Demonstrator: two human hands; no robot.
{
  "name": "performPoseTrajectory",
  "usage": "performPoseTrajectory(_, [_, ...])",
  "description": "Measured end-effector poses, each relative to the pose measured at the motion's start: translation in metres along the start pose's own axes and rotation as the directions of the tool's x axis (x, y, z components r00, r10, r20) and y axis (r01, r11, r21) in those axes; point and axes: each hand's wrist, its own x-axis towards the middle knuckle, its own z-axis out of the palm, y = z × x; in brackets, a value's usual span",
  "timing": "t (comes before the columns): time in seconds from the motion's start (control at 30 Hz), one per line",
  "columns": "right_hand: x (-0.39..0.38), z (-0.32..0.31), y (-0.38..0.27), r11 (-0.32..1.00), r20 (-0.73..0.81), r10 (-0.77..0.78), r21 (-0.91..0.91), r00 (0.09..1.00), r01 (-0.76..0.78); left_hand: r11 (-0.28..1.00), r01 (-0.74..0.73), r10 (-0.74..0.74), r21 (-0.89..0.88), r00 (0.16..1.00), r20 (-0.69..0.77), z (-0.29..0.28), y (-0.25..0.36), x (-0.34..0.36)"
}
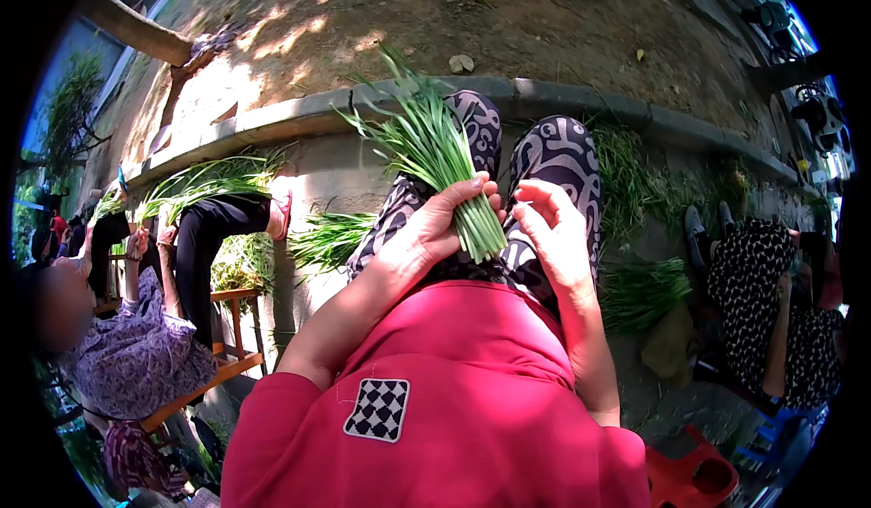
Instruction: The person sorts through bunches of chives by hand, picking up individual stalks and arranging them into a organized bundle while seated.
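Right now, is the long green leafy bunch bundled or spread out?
Both: the long green leafy bunch is gathered near its pale stem ends in the bare left hand, while its leafy tips fan apart.

Here's the left hand (440, 216), wrapped round a bundle of long green stalks (428, 141) above the patterned trousers (560, 159), pale ends towards the red top (454, 327), leafy tips fanning out towards the kerb (617, 102)! The right hand (558, 240) hovers just beside those ends, fingers loosely bent. Down on the pavement (308, 170), a green heap (334, 240) lies left of the knees, more greenery (623, 177) sits along the kerb's edge to the right, and far left, a co-worker (136, 363) grips long green blades (209, 182)!
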Motion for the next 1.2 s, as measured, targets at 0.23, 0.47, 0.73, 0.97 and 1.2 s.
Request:
performPoseTrajectory(0.23, [0.003, 0.009, 0.022, 0.995, 0.149, 0.102, 0.000, 0.984, -0.103, 0.952, -0.101, 0.106, 0.288, 0.994, -0.003, -0.006, -0.004, -0.001])
performPoseTrajectory(0.47, [0.006, 0.000, 0.029, 0.997, 0.180, 0.056, 0.047, 0.982, -0.066, 0.867, -0.227, 0.177, 0.444, 0.972, 0.152, -0.005, -0.010, 0.007])
performPoseTrajectory(0.73, [0.009, -0.003, 0.034, 0.999, 0.141, 0.041, -0.034, 0.989, -0.037, 0.903, -0.100, 0.067, 0.417, 0.993, 0.093, -0.001, -0.008, 0.004])
performPoseTrajectory(0.97, [0.008, 0.000, 0.034, 0.987, 0.092, 0.069, 0.139, 0.993, -0.081, 0.929, -0.089, 0.026, 0.358, 0.984, 0.178, -0.013, -0.007, 0.013])
performPoseTrajectory(1.2, [0.018, -0.017, 0.026, 0.844, -0.266, 0.247, 0.532, 0.932, -0.072, 0.911, -0.162, 0.167, 0.379, 0.986, 0.020, -0.009, -0.006, 0.011])
